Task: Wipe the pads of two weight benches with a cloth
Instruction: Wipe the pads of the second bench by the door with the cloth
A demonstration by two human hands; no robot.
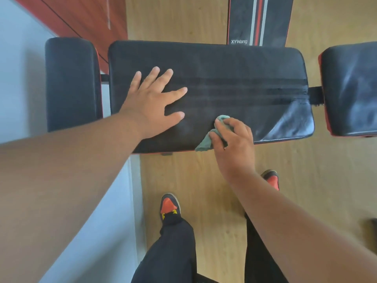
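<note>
A long black bench pad [234, 66] runs left to right in front of me, with a smaller black pad [71, 82] at its left end and another black pad [353, 88] at its right end. My left hand [151, 103] lies flat on the left part of the long pad, fingers spread. My right hand [232, 137] grips a bunched green cloth [206, 141] and holds it against the pad's near edge. Wet streaks cross the middle of the pad towards its right end.
A second black bench pad [259, 19] with red and white stripes and the lettering XYWang lies beyond the first. The floor is light wood [306, 180]; a white wall [18, 68] and a red-brown panel [81, 15] are on the left. My two feet in orange-and-black shoes stand near the bench.
</note>
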